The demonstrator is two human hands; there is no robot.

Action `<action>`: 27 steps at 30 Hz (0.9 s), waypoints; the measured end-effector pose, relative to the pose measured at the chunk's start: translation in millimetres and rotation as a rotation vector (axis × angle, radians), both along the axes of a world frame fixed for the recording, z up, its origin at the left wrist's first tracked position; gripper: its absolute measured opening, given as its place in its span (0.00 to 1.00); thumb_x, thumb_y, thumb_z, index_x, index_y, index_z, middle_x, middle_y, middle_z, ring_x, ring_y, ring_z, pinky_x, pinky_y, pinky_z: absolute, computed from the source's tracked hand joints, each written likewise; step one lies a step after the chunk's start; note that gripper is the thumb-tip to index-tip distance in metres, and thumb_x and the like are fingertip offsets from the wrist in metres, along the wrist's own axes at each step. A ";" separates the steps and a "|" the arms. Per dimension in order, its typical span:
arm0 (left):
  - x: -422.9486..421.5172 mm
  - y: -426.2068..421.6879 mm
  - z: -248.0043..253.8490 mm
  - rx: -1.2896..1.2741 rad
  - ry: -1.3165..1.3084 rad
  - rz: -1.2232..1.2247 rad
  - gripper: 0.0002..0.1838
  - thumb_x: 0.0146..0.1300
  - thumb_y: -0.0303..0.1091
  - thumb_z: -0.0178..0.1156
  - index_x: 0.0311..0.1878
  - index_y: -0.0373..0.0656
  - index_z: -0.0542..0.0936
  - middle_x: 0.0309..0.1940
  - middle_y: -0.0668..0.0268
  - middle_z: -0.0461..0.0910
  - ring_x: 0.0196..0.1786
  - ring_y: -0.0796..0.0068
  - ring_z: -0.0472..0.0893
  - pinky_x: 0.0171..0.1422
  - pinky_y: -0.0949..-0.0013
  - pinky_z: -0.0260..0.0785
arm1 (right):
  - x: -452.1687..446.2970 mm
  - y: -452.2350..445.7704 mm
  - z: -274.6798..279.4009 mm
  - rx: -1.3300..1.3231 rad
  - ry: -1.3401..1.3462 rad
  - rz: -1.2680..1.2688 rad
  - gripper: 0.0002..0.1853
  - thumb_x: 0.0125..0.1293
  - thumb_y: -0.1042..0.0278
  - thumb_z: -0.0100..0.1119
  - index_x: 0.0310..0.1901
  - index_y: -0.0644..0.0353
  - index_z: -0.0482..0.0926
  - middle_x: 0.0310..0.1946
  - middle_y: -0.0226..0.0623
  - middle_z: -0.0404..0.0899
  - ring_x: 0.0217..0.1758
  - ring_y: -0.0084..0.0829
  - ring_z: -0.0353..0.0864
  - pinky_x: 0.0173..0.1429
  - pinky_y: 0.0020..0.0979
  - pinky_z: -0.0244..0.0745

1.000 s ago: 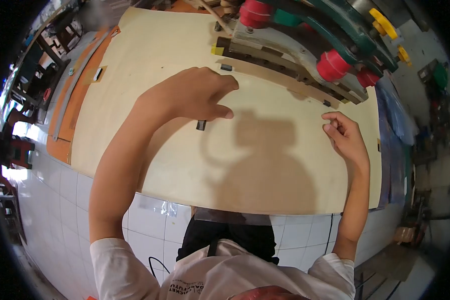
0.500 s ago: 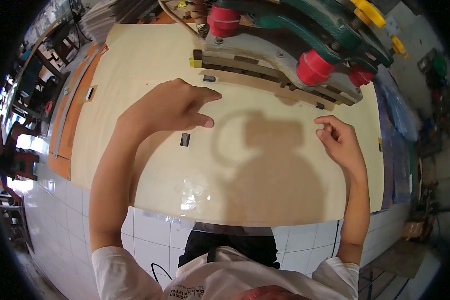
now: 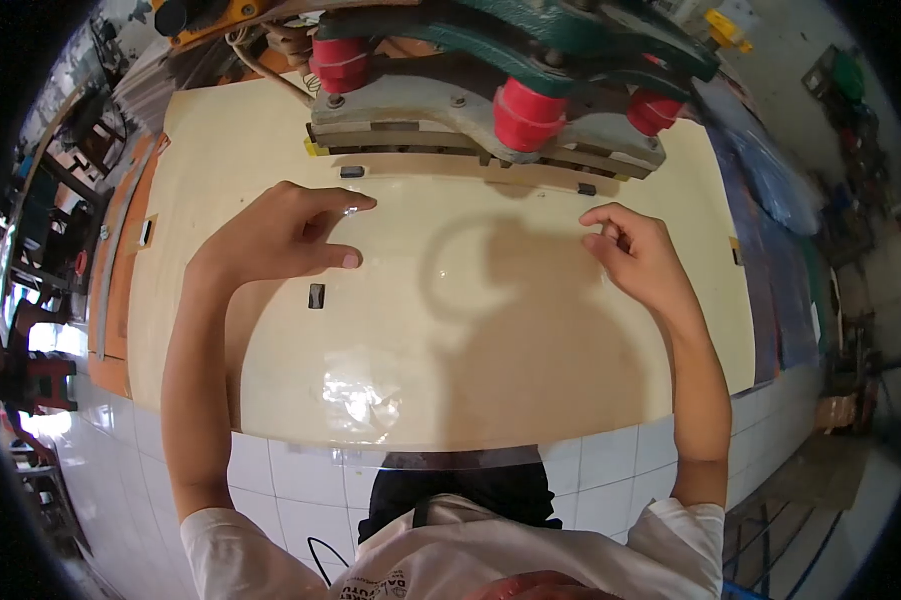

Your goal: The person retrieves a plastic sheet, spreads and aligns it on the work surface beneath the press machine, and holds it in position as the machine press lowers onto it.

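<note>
A clear plastic sheet (image 3: 356, 398) lies over the cream-covered tabletop (image 3: 531, 400), showing mainly by its glare. On the left, my left hand (image 3: 281, 235) rests above it, index finger stretched forward and thumb apart; its other fingers are hidden underneath. A small glint shows beside that index fingertip. My right hand (image 3: 636, 250) is at the right side, fingers curled and thumb drawn in close to the index finger. Whatever lies between them cannot be made out. Small dark blocks sit near the hands: one (image 3: 317, 296) below the left thumb, another (image 3: 352, 172) beyond the left fingertip, and one (image 3: 587, 189) beyond the right hand.
A green press with red knobs (image 3: 531, 115) and a long metal bar (image 3: 491, 148) stands over the table's far side. Stacked sheets (image 3: 151, 85) lie at the back left, and a plastic bundle (image 3: 761, 150) at the right. White floor tiles (image 3: 301, 470) border the front edge.
The view has turned, so the press, table and hands appear further left. Both hands keep nearly the same place relative to the dark blocks. Glare on the plastic sheet has shifted and brightened.
</note>
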State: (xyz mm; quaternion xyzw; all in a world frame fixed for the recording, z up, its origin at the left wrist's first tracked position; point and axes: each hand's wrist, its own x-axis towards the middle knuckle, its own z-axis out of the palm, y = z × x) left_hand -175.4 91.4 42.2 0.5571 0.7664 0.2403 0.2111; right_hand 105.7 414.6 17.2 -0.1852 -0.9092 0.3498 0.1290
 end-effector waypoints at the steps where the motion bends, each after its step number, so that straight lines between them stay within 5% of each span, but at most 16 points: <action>1: -0.6 0.0 1.3 -0.031 -0.027 0.017 0.33 0.58 0.37 0.79 0.68 0.42 0.83 0.18 0.66 0.72 0.23 0.71 0.73 0.34 0.63 0.65 | 0.5 -0.2 0.1 0.002 0.008 -0.005 0.11 0.68 0.74 0.71 0.50 0.63 0.86 0.21 0.30 0.71 0.25 0.22 0.68 0.35 0.29 0.69; 3: -1.9 -0.4 3.2 -0.023 -0.031 0.006 0.34 0.58 0.37 0.80 0.68 0.43 0.83 0.18 0.66 0.72 0.23 0.72 0.73 0.34 0.63 0.65 | 0.5 -0.1 1.1 0.009 -0.004 0.024 0.10 0.71 0.75 0.68 0.51 0.66 0.86 0.24 0.22 0.71 0.27 0.16 0.66 0.35 0.25 0.65; 7: -4.3 -3.3 3.8 -0.022 -0.077 -0.003 0.35 0.57 0.37 0.81 0.69 0.45 0.83 0.19 0.67 0.71 0.25 0.74 0.72 0.35 0.64 0.65 | 0.3 -0.1 1.9 0.016 -0.008 0.021 0.10 0.71 0.74 0.67 0.51 0.66 0.86 0.23 0.22 0.72 0.27 0.16 0.67 0.36 0.26 0.67; 9: -8.4 -3.9 -0.5 -0.009 -0.081 -0.016 0.35 0.57 0.37 0.81 0.70 0.46 0.83 0.20 0.69 0.71 0.25 0.75 0.72 0.35 0.65 0.65 | 0.4 1.1 2.0 0.024 -0.016 0.009 0.12 0.68 0.70 0.69 0.50 0.62 0.86 0.22 0.32 0.74 0.27 0.26 0.74 0.37 0.32 0.72; 25: -14.0 -4.0 3.9 -0.060 -0.220 -0.027 0.31 0.57 0.34 0.82 0.66 0.44 0.85 0.25 0.76 0.69 0.29 0.83 0.70 0.36 0.71 0.64 | 3.3 -0.4 4.5 0.027 -0.026 -0.013 0.12 0.67 0.71 0.69 0.51 0.62 0.87 0.23 0.35 0.80 0.27 0.28 0.78 0.38 0.34 0.75; 27: -14.1 -3.1 3.4 -0.058 -0.198 -0.024 0.31 0.57 0.34 0.82 0.64 0.43 0.85 0.25 0.75 0.69 0.29 0.82 0.70 0.35 0.71 0.64 | 2.0 -2.8 7.6 -0.018 -0.022 -0.027 0.11 0.70 0.76 0.68 0.51 0.69 0.85 0.23 0.23 0.74 0.26 0.15 0.71 0.33 0.24 0.68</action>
